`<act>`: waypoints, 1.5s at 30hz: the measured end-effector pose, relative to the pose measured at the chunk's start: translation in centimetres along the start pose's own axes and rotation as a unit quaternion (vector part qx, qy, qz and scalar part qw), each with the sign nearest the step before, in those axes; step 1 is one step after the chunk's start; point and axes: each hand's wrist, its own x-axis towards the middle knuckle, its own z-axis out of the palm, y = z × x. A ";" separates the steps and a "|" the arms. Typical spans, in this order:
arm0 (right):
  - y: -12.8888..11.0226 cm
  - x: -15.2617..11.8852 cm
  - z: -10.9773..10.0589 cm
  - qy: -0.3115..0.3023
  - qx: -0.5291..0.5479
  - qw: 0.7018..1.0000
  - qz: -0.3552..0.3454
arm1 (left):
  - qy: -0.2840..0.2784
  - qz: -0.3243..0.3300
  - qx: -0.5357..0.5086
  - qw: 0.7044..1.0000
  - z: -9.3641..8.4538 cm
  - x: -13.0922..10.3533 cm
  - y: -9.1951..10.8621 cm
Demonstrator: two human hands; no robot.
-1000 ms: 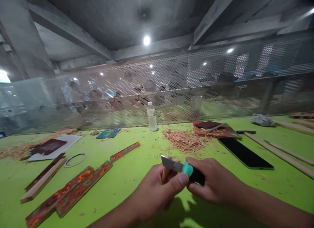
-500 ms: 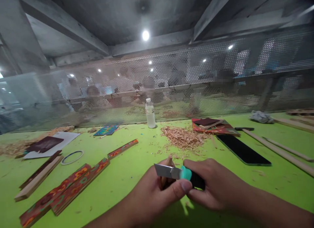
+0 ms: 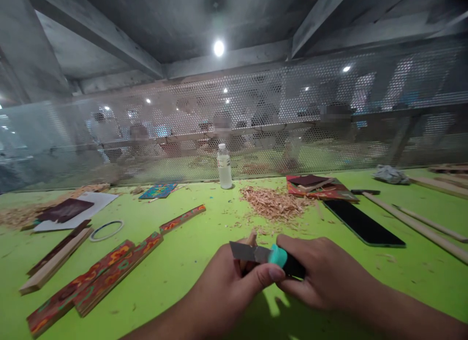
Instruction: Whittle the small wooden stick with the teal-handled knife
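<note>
Your right hand point(image 3: 321, 274) grips the teal-collared black-handled knife point(image 3: 268, 256); your left hand point(image 3: 234, 281) pinches a small wooden stick point(image 3: 250, 241) above the green table point(image 3: 190, 262). Your left thumb sits beside the blade, so a slip could cut it.

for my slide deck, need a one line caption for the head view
Right hand draws a teal-collared knife across a wooden stick gripped in the left hand.

Left hand point(image 3: 234, 281) is covering most of the wooden stick point(image 3: 250, 240), only the tip's poking out. People behind the mesh screen point(image 3: 256, 130) are looking too blurry to make out.
</note>
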 end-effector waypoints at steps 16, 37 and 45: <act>0.2 0.9 -0.6 0.100 0.028 0.994 0.041 | 0.056 -0.070 0.003 0.996 0.2 -0.1 0.1; -0.5 0.3 -0.1 -0.029 0.067 0.996 0.043 | 0.030 -0.027 0.111 0.993 -0.2 -0.3 0.7; -0.5 0.0 0.3 0.055 0.031 0.998 0.025 | 0.060 -0.051 0.080 0.994 0.0 0.0 0.8</act>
